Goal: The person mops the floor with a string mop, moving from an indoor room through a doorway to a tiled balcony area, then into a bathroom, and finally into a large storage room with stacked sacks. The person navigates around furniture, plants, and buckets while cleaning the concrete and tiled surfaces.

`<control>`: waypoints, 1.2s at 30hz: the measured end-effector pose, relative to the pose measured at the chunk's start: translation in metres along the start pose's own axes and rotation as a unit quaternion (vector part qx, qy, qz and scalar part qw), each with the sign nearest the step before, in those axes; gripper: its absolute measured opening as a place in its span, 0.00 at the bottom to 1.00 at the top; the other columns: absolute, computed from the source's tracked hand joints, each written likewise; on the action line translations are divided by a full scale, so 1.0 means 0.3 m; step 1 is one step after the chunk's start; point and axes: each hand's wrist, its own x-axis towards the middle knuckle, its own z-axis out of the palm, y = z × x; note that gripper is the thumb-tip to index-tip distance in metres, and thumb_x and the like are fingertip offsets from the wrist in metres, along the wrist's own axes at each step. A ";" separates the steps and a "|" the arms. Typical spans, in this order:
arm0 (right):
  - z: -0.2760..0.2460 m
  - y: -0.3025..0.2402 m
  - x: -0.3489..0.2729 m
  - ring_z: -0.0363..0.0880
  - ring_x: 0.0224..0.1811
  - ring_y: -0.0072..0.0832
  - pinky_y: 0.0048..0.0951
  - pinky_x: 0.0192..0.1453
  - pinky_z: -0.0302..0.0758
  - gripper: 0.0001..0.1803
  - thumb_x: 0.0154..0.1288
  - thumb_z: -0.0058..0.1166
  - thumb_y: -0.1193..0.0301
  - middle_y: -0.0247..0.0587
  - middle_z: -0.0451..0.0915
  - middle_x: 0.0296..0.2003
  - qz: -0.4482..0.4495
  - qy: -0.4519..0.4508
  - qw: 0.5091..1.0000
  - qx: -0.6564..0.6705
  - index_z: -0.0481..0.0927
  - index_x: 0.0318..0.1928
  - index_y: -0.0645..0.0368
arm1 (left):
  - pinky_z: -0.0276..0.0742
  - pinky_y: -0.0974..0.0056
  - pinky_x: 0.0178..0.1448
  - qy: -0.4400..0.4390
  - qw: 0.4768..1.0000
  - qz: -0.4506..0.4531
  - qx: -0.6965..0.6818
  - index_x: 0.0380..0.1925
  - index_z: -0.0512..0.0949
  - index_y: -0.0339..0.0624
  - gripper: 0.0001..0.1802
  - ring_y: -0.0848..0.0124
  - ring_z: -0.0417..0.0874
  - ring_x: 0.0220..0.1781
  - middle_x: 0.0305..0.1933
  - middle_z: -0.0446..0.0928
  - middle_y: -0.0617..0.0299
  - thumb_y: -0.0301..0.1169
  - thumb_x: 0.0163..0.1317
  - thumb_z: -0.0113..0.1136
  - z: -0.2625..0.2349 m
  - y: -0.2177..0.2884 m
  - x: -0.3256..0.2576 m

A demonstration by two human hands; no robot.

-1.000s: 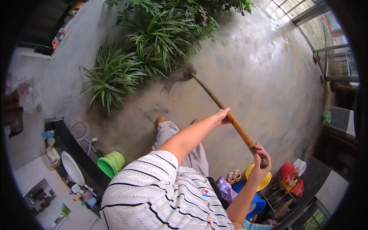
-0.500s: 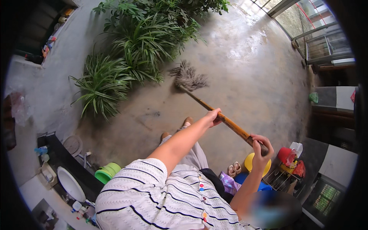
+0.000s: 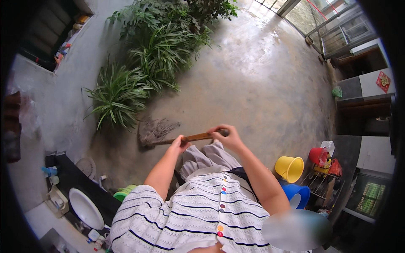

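A mop with grey-brown strands (image 3: 157, 130) rests on the concrete floor, in front of and to the left of my body. Its wooden handle (image 3: 197, 137) runs from the head toward the right, across the front of my legs. Lower on the handle, my left hand (image 3: 179, 144) is closed around the wood. My right hand (image 3: 226, 135) grips it near the dark top end. The strands lie close to the potted spider plants (image 3: 120, 92) and look slightly smeared by motion.
Leafy plants line the left wall. A white basin (image 3: 86, 208) is set in a dark counter at lower left, with a green tub (image 3: 125, 192) beside it. At right stand a yellow bucket (image 3: 289, 168), a blue bucket (image 3: 296, 195) and a rack (image 3: 318, 181). The floor shines wet farther off.
The mop head has swept back toward me and to the left. Its handle has swung from slanting away to lying nearly crosswise. Both hands have moved left, still gripping it.
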 end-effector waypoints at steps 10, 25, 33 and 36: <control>-0.125 0.156 0.074 0.78 0.39 0.21 0.24 0.49 0.75 0.07 0.56 0.59 0.76 0.37 0.83 0.35 -0.039 -0.155 0.987 -0.033 0.81 0.35 0.65 | 0.84 0.63 0.34 0.145 0.981 0.010 -0.125 0.30 0.71 0.39 0.15 0.66 0.79 0.28 0.28 0.74 0.59 0.42 0.59 0.51 -0.046 -0.108 0.080; -1.240 -0.045 -0.010 0.80 0.47 0.28 0.28 0.53 0.75 0.03 0.54 0.55 0.84 0.43 0.83 0.36 -0.063 -0.016 0.998 0.009 0.79 0.31 0.67 | 0.82 0.70 0.38 -0.116 0.989 -0.082 0.034 0.35 0.69 0.39 0.11 0.69 0.78 0.34 0.34 0.73 0.59 0.30 0.55 0.59 1.291 -0.485 0.130; -1.748 -0.182 0.140 0.80 0.49 0.32 0.30 0.55 0.75 0.05 0.52 0.52 0.86 0.45 0.83 0.36 -0.124 0.116 0.985 -0.005 0.77 0.30 0.68 | 0.82 0.70 0.37 -0.156 0.978 -0.077 0.117 0.31 0.69 0.43 0.10 0.71 0.77 0.32 0.33 0.72 0.62 0.30 0.54 0.60 2.058 -0.478 0.287; -1.916 -0.188 0.264 0.79 0.49 0.34 0.31 0.55 0.73 0.05 0.50 0.52 0.86 0.45 0.83 0.36 -0.131 0.154 0.979 0.000 0.76 0.30 0.67 | 0.82 0.69 0.39 -0.154 0.972 -0.084 0.155 0.26 0.69 0.44 0.09 0.72 0.77 0.31 0.30 0.71 0.64 0.31 0.54 0.61 2.307 -0.413 0.453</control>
